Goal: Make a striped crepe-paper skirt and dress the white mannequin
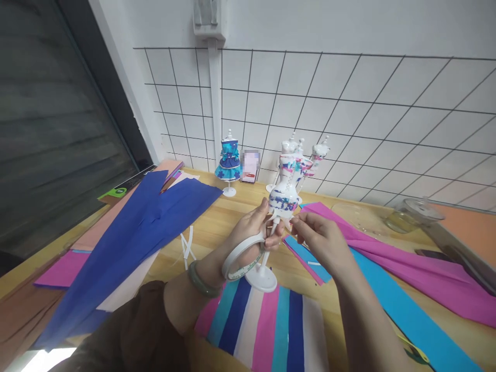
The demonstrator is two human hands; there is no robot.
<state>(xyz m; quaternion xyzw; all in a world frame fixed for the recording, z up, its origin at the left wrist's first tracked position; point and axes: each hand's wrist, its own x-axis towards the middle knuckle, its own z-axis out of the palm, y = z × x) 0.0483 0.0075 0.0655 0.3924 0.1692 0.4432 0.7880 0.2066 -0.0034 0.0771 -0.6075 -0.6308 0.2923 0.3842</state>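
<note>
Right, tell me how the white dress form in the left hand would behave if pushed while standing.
The white dress form would probably tip easily: its bulky torso sits on a thin pole over a small round base. Its bare surface looks glossy, so it may feel slippery.

White mannequin (287, 181), pink-blue-cream striped sheet (265, 328)

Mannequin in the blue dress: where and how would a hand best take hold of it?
Probably the stem below the skirt, pinched from the front: it is slim, bare and upright, while a phone crowds the right side and the wall stands behind.
</note>
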